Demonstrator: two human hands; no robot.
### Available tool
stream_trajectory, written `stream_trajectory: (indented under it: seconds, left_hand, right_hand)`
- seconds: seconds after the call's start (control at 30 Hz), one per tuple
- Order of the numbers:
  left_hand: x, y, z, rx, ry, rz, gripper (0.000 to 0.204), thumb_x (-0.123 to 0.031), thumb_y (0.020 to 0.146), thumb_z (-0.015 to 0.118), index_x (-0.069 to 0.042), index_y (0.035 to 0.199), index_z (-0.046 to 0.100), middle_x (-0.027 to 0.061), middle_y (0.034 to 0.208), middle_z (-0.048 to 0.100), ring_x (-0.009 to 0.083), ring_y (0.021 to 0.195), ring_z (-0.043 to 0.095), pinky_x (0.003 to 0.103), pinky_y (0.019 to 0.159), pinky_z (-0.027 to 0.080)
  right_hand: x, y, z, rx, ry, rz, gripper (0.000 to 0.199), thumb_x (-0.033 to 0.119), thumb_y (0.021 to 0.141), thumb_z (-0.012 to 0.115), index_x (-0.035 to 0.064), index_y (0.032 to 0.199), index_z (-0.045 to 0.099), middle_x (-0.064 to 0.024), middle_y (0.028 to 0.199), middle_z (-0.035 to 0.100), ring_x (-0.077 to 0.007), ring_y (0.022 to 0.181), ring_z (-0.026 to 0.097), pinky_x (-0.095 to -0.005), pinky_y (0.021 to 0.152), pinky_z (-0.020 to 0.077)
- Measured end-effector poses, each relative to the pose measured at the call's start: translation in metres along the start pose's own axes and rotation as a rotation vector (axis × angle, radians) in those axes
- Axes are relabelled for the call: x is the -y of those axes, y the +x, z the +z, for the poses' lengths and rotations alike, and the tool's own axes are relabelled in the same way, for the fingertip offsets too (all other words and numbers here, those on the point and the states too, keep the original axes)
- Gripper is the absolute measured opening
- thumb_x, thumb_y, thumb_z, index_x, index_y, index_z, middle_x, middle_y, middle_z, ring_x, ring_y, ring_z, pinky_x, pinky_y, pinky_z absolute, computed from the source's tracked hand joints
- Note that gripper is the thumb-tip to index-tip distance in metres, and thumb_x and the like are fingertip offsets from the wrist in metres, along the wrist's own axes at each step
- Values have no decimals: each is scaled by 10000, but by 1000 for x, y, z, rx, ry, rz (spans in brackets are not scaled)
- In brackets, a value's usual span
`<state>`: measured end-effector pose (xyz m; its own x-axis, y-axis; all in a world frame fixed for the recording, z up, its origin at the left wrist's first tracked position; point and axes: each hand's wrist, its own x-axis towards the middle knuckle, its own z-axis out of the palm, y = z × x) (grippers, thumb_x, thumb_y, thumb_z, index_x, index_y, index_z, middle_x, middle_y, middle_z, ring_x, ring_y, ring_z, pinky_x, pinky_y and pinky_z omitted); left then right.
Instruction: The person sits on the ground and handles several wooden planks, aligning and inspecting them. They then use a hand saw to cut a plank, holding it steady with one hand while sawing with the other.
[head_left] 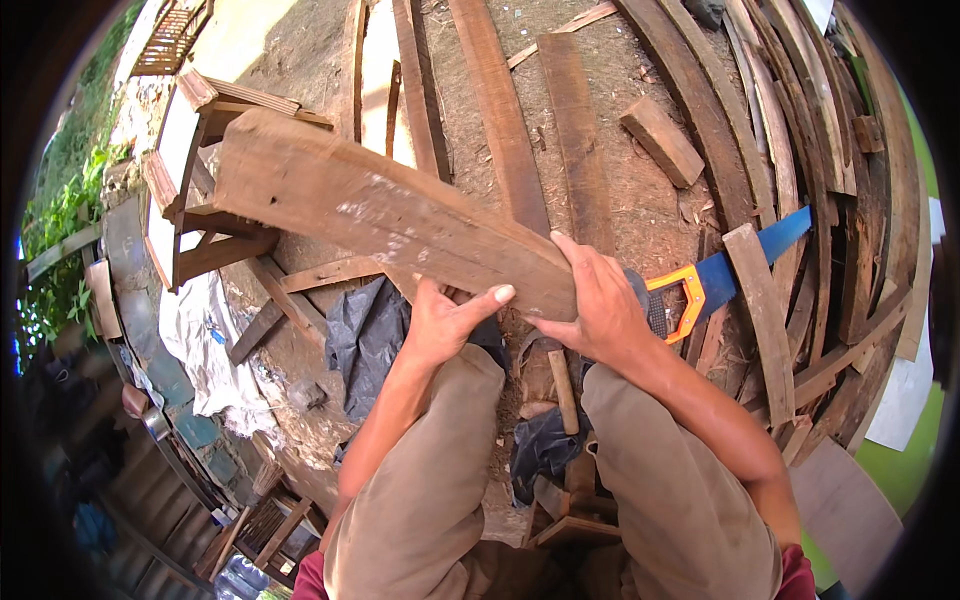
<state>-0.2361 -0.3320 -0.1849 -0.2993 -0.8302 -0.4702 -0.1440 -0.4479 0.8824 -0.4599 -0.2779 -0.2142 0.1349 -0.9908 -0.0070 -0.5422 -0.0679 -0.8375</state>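
A thick brown wooden plank (400, 215) with pale scuffs on its face is held up in front of my knees, slanting from the upper left down to the right. My left hand (445, 322) grips its lower edge, thumb lying toward the face and the other fingers hidden behind. At the plank's right end, my right hand (600, 305) is wrapped round the corner. Just right of that hand lies a handsaw (690, 295) with an orange and black handle and a blue blade, partly under a short board (760, 320).
Long boards (500, 110) lie on the dirt ground ahead, beside a short wood block (662, 140). Stacked timber (840, 180) lines the right side. A wooden frame (190, 190) stands at the left, near white cloth (205, 345). Black plastic (365, 340) lies by my left knee.
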Motion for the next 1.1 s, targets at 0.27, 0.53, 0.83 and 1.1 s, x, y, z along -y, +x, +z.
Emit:
stream_trajectory:
  seconds: [0.27,0.53,0.83,1.1]
  left_hand:
    - [1,33,3,206,163,141,393,-179,987,701,41,1300,613,151,1248,692,207,1180,653,372,1029,523]
    - [37,3,-28,24,54,-42,346,-242,1036,622,19,1263,627,114,1161,734,149,1103,666,293,872,523]
    - [20,10,-16,43,15,-38,296,-146,1041,610,56,1257,617,130,1157,715,165,1095,669,310,971,526]
    - [32,4,-25,13,-100,-41,287,-145,1046,597,58,1249,609,129,1132,714,162,1073,663,321,973,523]
  right_hand:
    - [-68,-37,-38,-310,-211,393,787,143,707,833,-12,1396,484,-271,1235,628,-418,1144,632,-462,969,508]
    - [-103,-64,-59,-303,-794,384,793,169,806,801,-103,1433,399,-334,1381,490,-467,1270,516,-496,1071,430]
    - [-56,45,67,-43,-216,185,864,292,891,762,-133,1476,288,-327,1343,491,-459,1239,541,-470,1056,472]
    - [-50,95,92,174,-246,504,983,332,773,850,-154,1422,296,-333,1271,524,-453,1206,561,-485,1008,504]
